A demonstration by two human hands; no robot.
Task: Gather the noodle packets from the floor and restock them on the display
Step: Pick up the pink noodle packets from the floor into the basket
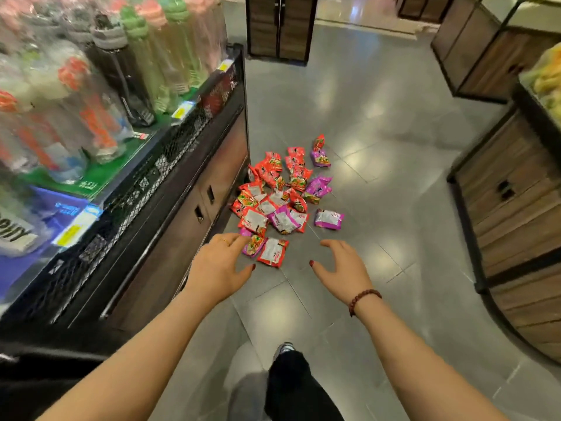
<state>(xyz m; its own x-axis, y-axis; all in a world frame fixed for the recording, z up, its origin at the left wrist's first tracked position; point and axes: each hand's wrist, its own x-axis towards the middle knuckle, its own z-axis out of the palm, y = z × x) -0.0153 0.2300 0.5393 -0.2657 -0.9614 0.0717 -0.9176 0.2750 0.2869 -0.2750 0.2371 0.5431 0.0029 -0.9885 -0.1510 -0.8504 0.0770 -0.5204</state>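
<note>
Grey tiled shop floor (379, 117), glossy under ceiling lights. Noodle packets (282, 196), red and purple, lay in a loose heap on the tiles just beside the base of the display (182, 183), a dark mesh-fronted stand at left. One purple packet (328, 219) sat slightly apart on the heap's right. Bottles (136, 56) stood on the display's top. Left hand (218, 265) and right hand (343, 268) both reached forward, fingers loosely spread, holding nothing, on the near side of the heap. Beaded bracelet (362, 300) on right wrist. Wooden cabinets (516, 192) at right.
</note>
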